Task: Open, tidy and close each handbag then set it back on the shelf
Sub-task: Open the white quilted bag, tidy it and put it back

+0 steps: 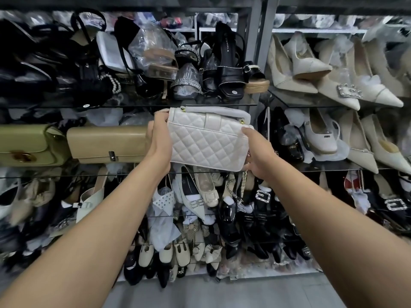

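A white quilted handbag [206,141] hangs in the air in front of the middle glass shelf [100,175], its flap closed and its wrapped strap lying along the top. My left hand [159,138] grips its left side. My right hand [258,152] holds its right side, thumb on the front face and fingers behind. On the same shelf to the left stand a tan handbag [109,144] with a metal clasp and an olive-green handbag [29,145] with a gold clasp.
Glass shelves crowded with shoes fill the view: black heels and sandals [226,70] above, cream pumps [329,70] at the right, mixed flats [195,252] below. A grey upright post [258,41] splits the shelving. Grey floor [222,292] lies at the bottom.
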